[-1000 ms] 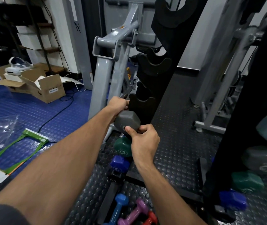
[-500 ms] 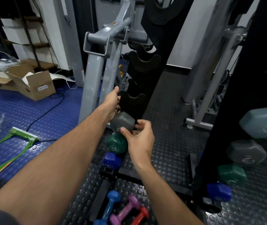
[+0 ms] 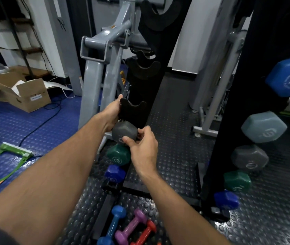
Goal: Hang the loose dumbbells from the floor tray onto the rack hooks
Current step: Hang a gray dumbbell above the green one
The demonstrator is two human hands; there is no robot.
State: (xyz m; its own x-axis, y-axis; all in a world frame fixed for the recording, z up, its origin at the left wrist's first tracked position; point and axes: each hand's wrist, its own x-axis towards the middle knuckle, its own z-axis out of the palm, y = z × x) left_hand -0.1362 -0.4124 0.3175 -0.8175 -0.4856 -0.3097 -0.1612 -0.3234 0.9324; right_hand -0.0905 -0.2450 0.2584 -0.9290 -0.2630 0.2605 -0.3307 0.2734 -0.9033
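Head view: right hand [image 3: 143, 149] fingers [image 3: 128, 140] pinch the end of a grey hexagonal rubber dumbbell [image 3: 124, 131], left hand [image 3: 111, 114] curls behind it, fingers mostly hidden. It sits under an empty black rack hook [image 3: 132, 108], above a green hexagonal dumbbell [image 3: 118, 154].

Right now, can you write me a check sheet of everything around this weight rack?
Surface: black studded rubber floor, blue studded mat on the left.
Job's things: grey hexagonal dumbbell at black rack hook; small blue, purple and red dumbbells below.
Clutter: open cardboard box, green frame.
Grippers: left hand and right hand both on the grey dumbbell.
Cables: black cable across the mat.
Surroundings: grey metal machine frame.
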